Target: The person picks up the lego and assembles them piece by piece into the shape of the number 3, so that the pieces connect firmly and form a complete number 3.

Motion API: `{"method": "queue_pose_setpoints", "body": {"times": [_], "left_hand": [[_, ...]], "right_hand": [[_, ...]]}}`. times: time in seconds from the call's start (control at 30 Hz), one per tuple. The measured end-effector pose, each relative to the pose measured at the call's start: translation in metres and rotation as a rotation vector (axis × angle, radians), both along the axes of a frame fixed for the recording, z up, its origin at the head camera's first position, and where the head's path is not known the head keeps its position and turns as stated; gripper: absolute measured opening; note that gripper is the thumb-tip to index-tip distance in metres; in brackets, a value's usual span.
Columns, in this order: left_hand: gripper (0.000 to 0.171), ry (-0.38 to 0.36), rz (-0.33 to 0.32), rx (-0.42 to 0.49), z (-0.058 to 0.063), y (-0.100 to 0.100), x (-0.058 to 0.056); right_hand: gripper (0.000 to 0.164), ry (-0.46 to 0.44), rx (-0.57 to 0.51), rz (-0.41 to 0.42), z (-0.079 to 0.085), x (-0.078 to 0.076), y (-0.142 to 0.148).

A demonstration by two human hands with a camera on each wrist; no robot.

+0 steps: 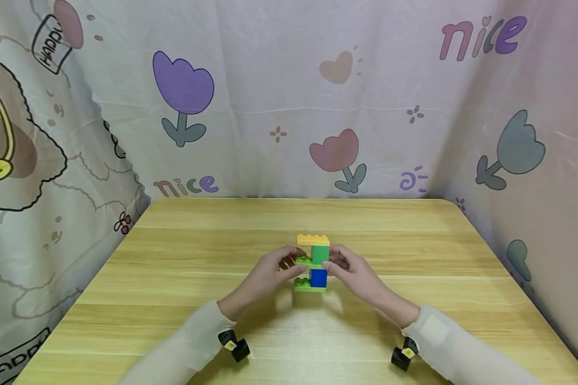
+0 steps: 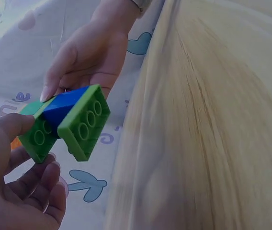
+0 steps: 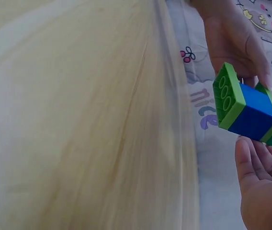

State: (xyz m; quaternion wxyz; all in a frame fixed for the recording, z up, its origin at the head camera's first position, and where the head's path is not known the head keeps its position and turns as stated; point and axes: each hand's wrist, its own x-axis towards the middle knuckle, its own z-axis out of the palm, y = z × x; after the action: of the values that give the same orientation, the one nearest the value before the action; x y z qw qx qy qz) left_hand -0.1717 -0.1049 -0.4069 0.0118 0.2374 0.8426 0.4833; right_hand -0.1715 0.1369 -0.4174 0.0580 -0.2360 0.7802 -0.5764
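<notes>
A small tower of toy building blocks is held upright above the table between both hands. Its parts are a light green bottom plate (image 1: 310,290), a blue block (image 1: 319,278), a light green middle plate (image 1: 303,260), a green block (image 1: 320,254) and a yellow-orange top plate (image 1: 313,239). The left hand (image 1: 271,270) pinches the middle plate's overhanging side, thumb in front. From the other side, the right hand (image 1: 358,274) grips the tower with its thumb at the middle plate. Hollow rings show under the bottom plate (image 2: 85,125) in the left wrist view.
The wooden table (image 1: 183,235) spreads out under the hands. A printed curtain (image 1: 260,64) with flowers and lettering stands behind it and at both sides. Small black devices (image 1: 234,345) sit at both wrists, below the light sleeves (image 1: 467,342).
</notes>
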Motion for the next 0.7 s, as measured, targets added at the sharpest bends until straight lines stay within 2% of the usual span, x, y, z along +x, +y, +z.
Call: {"method": "queue_pose_setpoints", "body": {"times": [0.2,0.33,0.53,0.7], "left_hand": [[0.030,0.028,0.027,-0.023,-0.002,0.004,-0.003],[0.031,0.088,0.034,-0.066,-0.006,0.007,-0.007],[0.034,0.210,0.043,-0.249,-0.010,0.009,-0.011],[0.033,0.314,0.009,-0.410,-0.011,0.008,-0.014]], "right_hand": [[0.043,-0.051,-0.003,-0.043,0.000,-0.006,0.000],[0.045,-0.080,-0.026,-0.055,0.000,-0.010,0.000],[0.052,-0.101,-0.026,-0.061,-0.002,-0.014,0.000],[0.056,-0.151,-0.019,-0.069,-0.005,-0.017,0.001]]}}
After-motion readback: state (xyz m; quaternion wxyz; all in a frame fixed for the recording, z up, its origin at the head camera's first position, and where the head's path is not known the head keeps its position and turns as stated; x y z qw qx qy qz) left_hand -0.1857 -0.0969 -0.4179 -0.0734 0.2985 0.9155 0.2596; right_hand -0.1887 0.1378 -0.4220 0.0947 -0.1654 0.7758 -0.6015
